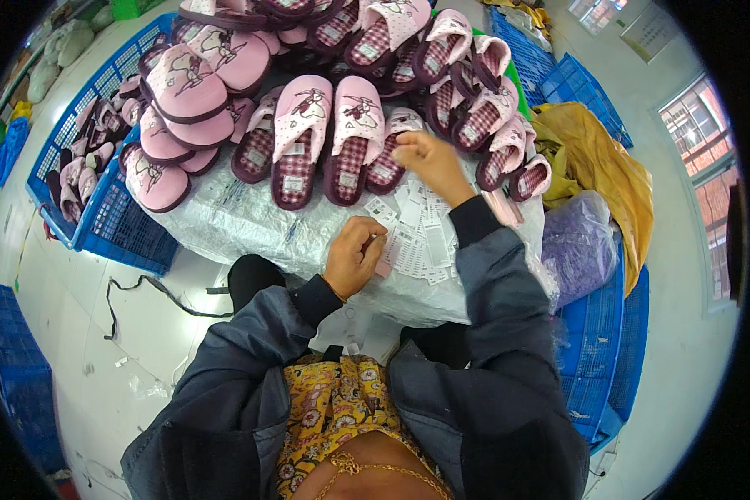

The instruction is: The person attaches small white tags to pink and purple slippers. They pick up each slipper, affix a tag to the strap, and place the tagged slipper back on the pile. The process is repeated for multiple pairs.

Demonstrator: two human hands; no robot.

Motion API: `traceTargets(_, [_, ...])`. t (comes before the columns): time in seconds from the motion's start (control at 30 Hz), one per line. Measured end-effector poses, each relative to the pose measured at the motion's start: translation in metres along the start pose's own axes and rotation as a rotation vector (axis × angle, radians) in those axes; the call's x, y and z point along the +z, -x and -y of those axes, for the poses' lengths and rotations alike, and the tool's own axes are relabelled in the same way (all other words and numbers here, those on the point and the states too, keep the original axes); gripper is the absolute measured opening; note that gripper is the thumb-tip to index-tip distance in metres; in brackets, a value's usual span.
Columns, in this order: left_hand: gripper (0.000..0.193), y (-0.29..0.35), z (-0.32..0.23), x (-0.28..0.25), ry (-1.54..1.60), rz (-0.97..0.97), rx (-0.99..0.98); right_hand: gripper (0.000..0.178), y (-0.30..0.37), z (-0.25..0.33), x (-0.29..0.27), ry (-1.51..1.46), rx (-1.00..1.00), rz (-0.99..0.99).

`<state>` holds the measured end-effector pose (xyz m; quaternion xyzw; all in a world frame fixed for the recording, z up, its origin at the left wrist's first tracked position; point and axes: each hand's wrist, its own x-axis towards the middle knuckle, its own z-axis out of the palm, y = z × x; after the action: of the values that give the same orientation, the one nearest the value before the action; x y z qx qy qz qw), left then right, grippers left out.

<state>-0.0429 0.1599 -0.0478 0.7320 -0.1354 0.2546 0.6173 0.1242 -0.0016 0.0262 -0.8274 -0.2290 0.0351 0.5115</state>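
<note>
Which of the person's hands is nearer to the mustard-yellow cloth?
The right. The right hand is left of the cloth, by a slipper; the left hand is farther left and closer to the body, beside paper labels.

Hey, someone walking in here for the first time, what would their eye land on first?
Most likely the big heap of pink slippers with dark soles, filling the top middle of the view. Next, perhaps, the white labels scattered on the plastic-covered surface, just below the right hand and beside the left hand. The mustard-yellow cloth stands out at right, above a purple bundle.
</note>
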Motion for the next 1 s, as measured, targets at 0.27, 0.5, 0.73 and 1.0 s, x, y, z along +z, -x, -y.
traceTargets(0.27, [0.032, -0.088, 0.013, -0.079, -0.451, -0.247, 0.073, 0.067, -0.005, 0.018, 0.097, 0.014, -0.186, -0.157])
traceTargets(0.5, [0.041, -0.115, 0.042, -0.089, -0.347, -0.114, 0.034, 0.059, -0.016, 0.035, 0.135, 0.049, -0.219, -0.279])
traceTargets(0.73, [0.040, -0.071, 0.002, -0.074, -0.036, -0.086, -0.095, 0.057, 0.045, 0.063, 0.143, 0.103, -0.284, -0.390])
traceTargets(1.0, [0.047, -0.048, 0.017, -0.087, -0.040, -0.065, -0.142, 0.055, 0.113, 0.068, 0.112, -0.088, -0.077, -0.296])
